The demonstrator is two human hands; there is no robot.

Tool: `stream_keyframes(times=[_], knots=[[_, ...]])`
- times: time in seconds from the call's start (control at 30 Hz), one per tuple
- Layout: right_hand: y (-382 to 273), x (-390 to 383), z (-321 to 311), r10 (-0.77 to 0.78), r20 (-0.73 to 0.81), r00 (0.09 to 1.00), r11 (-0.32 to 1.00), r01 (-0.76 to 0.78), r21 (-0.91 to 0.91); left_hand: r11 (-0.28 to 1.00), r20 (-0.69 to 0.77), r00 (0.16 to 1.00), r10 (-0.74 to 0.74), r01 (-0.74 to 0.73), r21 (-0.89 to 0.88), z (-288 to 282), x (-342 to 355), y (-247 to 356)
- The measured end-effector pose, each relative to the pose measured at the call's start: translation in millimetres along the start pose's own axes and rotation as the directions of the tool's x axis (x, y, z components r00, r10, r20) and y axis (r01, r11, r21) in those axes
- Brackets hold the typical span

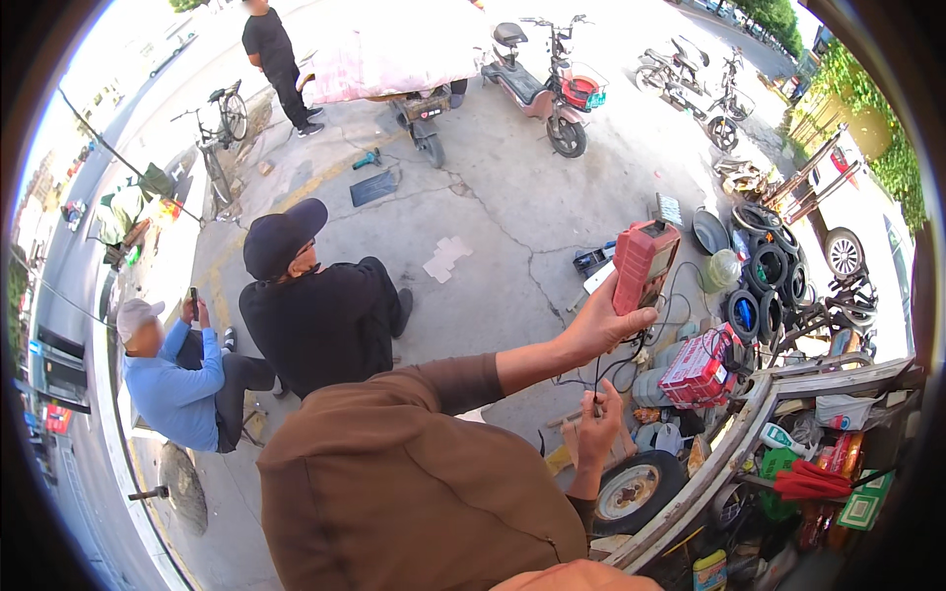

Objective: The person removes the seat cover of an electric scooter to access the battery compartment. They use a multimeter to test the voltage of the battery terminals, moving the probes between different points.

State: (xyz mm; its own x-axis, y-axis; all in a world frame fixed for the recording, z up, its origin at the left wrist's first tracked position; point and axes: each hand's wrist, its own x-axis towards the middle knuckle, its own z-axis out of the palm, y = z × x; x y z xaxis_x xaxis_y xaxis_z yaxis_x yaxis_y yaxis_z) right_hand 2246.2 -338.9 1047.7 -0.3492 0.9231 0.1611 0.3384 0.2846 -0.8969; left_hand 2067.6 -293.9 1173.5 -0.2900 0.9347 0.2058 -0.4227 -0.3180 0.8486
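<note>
A hand [601, 325] of the person in brown holds a red meter [642, 264] up above the pavement, grip closed on its lower end. Their other hand [597, 426] pinches the black leads [616, 369] below it, near a small wheel [636, 488].

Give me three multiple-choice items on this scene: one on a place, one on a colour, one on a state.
1. Where does the small wheel lie?
A. On the scooter seat
B. Just below the right hand in the picture
C. Beside the bicycle

2. What colour is the meter held up?
A. Red
B. Blue
C. Green

3. How is the left hand's grip on the meter?
A. Open above it
B. Flat on the ground
C. Closed round its lower end

Answers:
1. B, the small wheel shows right under the right hand.
2. A, the meter has a red case.
3. C, the left hand wraps it.
</note>
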Motion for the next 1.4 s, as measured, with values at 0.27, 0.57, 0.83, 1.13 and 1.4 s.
stream_keyframes(times=[0.27,0.57,0.83,1.13,1.4], knots=[[6.4,-0.5,7.0,0.176,-0.047,0.983,0.938,-0.153,0.313,0.986,0.043,0.998,-0.044,0.05,-0.158,0.0,-8.1,11.8],[20.2,-33.7,1.8,0.183,0.378,0.907,0.759,-0.375,0.532,0.958,-0.076,0.988,0.131,-0.146,-0.246,10.8,-7.4,46.5],[27.8,-2.7,-7.1,0.073,0.011,0.997,0.974,-0.069,-0.217,0.944,-0.032,0.969,0.245,-0.246,-0.22,17.7,-6.7,65.3],[30.5,18.8,-8.4,0.512,-0.171,0.842,0.618,-0.222,0.754,0.911,-0.003,0.967,0.253,-0.239,-0.335,30.8,-19.8,67.8],[38.5,32.6,-11.6,0.39,-0.187,0.902,0.703,-0.16,0.693,0.915,0.04,0.971,0.238,-0.21,-0.343,14.9,-15.3,80.5]])
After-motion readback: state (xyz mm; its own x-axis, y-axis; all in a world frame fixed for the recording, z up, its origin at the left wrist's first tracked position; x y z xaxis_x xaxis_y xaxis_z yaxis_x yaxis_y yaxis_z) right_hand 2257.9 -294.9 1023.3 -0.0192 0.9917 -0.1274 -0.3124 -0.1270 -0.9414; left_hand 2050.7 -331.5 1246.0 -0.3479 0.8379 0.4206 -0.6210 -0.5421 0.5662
